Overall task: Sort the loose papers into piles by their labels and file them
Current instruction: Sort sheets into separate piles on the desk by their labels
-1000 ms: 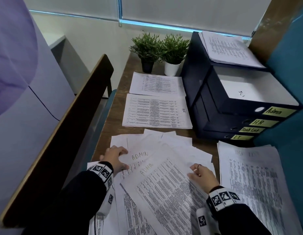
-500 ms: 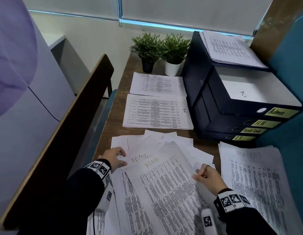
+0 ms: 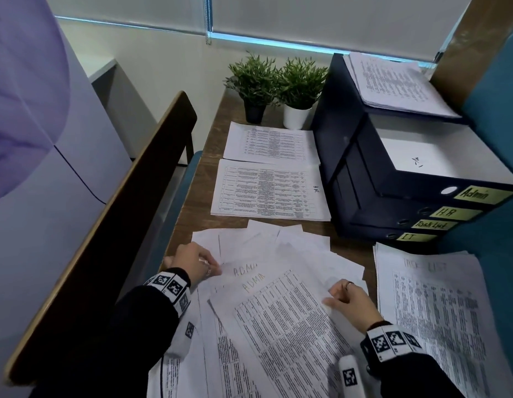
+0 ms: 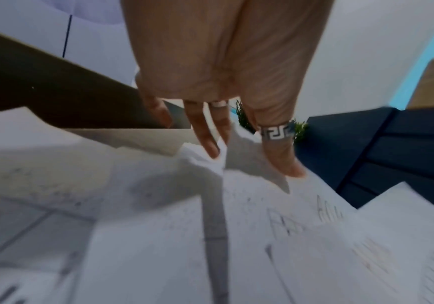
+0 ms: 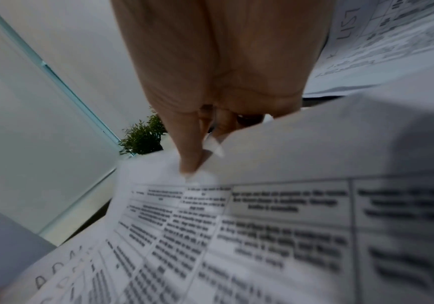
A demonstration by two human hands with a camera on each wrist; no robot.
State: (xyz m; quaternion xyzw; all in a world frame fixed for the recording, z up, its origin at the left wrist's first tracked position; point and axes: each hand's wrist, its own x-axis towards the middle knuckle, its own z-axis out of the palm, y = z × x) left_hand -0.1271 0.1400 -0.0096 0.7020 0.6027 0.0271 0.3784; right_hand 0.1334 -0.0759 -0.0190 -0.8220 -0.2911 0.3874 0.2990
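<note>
White sheets, fanned loose (image 3: 281, 271) at the near edge of the wood surface (image 3: 200, 196); two top ones read "ADMIN" by hand. Both hands on the fan. Left hand (image 3: 193, 261) at its left edge, fingers extended onto the paper, thumb (image 4: 285, 160) pressing flat. Right hand (image 3: 348, 297) at the right side of the top sheet (image 3: 289, 334), thumb and finger (image 5: 192, 152) pinching its edge, which is lifted a bit off the rest.

Just right of the fan: a separate stack headed "TASK LIST" (image 3: 439, 311), squared up, flat.

Beyond the fan: stack marked "HR" (image 3: 266, 191), then another printed stack (image 3: 271, 145) behind it, label unreadable.

Right of those: four dark binders (image 3: 393, 202) stacked flat, spine tags top to bottom "Admin", "HR", "Task List", "IT". The top binder has a white sheet on or in it, can't tell which. A further dark binder or box (image 3: 341, 90) stands behind with a sheaf of printed pages (image 3: 393, 81) on top.

Far end: two small potted plants, one black pot (image 3: 253, 110), one white pot (image 3: 295, 116), side by side against the wall.
</note>
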